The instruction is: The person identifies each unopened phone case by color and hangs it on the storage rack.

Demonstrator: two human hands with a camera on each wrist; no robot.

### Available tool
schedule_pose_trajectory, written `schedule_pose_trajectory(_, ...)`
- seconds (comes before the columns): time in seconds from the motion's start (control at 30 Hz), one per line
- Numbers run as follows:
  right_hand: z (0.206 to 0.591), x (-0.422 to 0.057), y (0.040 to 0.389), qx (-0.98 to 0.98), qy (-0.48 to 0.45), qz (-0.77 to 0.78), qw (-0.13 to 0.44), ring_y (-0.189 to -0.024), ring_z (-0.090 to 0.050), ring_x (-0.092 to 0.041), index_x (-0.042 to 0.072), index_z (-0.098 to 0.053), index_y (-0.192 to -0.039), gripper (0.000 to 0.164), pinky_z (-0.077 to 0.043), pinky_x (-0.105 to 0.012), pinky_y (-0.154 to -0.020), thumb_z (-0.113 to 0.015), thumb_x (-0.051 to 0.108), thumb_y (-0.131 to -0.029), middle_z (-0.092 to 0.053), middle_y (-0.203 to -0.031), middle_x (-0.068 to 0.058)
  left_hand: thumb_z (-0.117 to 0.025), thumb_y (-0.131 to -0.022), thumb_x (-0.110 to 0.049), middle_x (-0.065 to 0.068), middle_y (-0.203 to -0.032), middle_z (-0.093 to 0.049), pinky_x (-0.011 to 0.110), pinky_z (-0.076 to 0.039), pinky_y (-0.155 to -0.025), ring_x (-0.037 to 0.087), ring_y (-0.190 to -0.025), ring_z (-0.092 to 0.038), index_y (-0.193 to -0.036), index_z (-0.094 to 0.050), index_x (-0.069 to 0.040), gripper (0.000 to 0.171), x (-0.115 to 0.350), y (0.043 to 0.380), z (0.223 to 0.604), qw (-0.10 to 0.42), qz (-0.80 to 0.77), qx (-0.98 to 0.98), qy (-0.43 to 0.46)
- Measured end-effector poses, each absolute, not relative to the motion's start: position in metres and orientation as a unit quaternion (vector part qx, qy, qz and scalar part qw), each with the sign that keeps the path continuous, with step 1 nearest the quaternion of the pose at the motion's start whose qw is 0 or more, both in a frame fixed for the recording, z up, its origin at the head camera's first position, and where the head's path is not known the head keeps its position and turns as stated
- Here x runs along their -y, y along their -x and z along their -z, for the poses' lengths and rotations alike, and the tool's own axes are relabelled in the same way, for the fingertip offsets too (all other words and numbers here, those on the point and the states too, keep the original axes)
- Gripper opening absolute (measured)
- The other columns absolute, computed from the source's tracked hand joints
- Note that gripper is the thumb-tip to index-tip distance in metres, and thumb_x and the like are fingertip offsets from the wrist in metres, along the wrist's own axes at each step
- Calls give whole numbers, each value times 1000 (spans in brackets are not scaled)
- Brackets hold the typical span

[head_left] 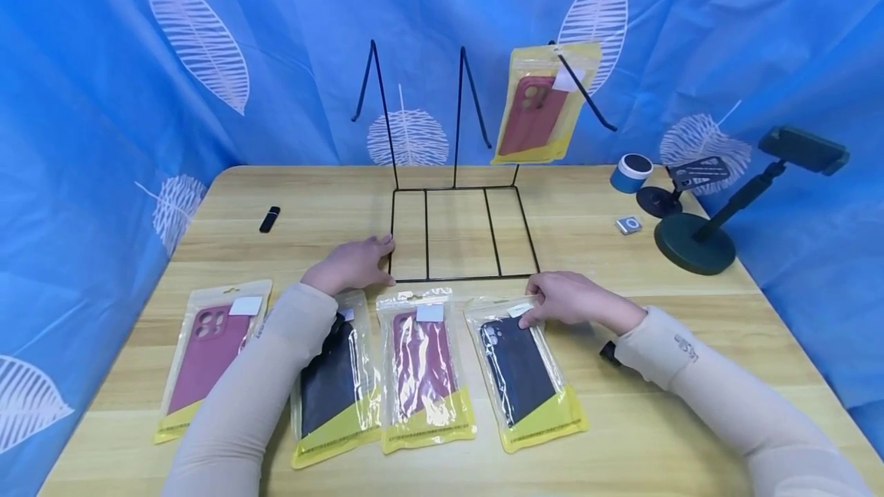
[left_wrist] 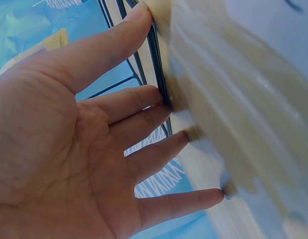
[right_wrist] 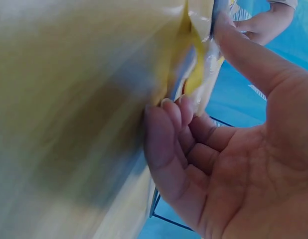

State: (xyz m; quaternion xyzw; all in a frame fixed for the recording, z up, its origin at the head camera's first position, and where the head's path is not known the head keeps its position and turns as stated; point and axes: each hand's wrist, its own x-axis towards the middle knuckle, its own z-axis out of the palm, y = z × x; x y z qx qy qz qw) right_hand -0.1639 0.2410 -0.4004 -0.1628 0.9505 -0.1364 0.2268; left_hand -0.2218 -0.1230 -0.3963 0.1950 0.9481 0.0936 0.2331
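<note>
My left hand point(head_left: 352, 263) touches the left front corner of a black wire display rack point(head_left: 427, 240), thumb and fingers spread along its wire point(left_wrist: 155, 55). At the rack's right front, my right hand point(head_left: 573, 299) pinches the top edge of a bagged black phone case point(head_left: 518, 370), thumb on top and fingers curled at the edge. Left of it lie a bagged maroon phone case point(head_left: 423, 363) and another bagged black one point(head_left: 330, 390), partly under my left sleeve. A second bagged maroon case point(head_left: 207, 351) lies at the far left. One more maroon case point(head_left: 532, 117) hangs from the rack's right hook.
A small black stick-shaped object point(head_left: 269, 219) lies at the back left. Toward the back right are a blue round container point(head_left: 630, 175), a small black stand point(head_left: 659, 202), a small silver device point(head_left: 628, 225) and a dark green phone stand point(head_left: 694, 244). Blue curtain point(head_left: 290, 60) surrounds the table.
</note>
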Motion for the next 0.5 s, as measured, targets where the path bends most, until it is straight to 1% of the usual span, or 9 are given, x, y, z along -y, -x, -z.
schedule_pose_trajectory(0.17,403,-244,161,-952,162,143,215,-70,-50,-13,14,-61,-93,48,-40,-28,-65,-81,54,-74,-55,-78,3,-67,-93,-43,12,-165,-18,56,-26,-120,40,-149,-23,-157,-24,-11,84,122,222,397,233,-93,-948,-194)
schedule_pose_trajectory(0.37,405,-245,158,-954,156,139,214,-67,-50,-15,16,-56,-85,48,-39,-29,-59,-80,56,-74,-55,-75,2,-67,-93,-43,12,-165,-18,56,-26,-120,40,-149,-23,-157,-24,-11,84,123,222,399,232,-93,-949,-194)
schedule_pose_trajectory(0.5,405,-245,156,-953,159,149,211,-69,-51,-16,15,-56,-89,47,-42,-30,-61,-79,54,-76,-57,-77,2,-66,-93,-43,13,-165,-18,57,-26,-120,40,-149,-24,-157,-23,-10,84,124,222,399,231,-91,-949,-195)
